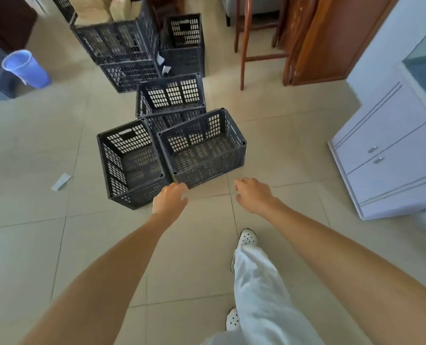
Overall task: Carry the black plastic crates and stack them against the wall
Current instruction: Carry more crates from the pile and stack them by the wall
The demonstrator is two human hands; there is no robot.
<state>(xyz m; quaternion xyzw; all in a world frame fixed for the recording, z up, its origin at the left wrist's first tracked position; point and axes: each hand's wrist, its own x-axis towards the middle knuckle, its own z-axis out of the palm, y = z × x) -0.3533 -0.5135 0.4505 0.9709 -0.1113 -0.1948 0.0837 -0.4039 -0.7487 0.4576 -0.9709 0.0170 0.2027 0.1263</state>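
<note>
The top edge cuts off the far stacked crates (pixel 117 43) and the cardboard boxes (pixel 100 8) inside them, so their height cannot be told. The middle crate (pixel 171 95) hides behind the two nearest ones along its lower wall. The left hand (pixel 169 199) covers the near corner of the right front crate (pixel 202 148); contact cannot be told. The white cabinet (pixel 386 155) runs off the right edge.

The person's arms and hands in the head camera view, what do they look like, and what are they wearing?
Both arms are bare from the bottom of the frame to the wrists, with no sleeves in view. The left hand and right hand are bare too: no gloves, watch, rings or bracelets that I can make out. Below the arms, loose white trousers and white perforated clog-style shoes show.
</note>
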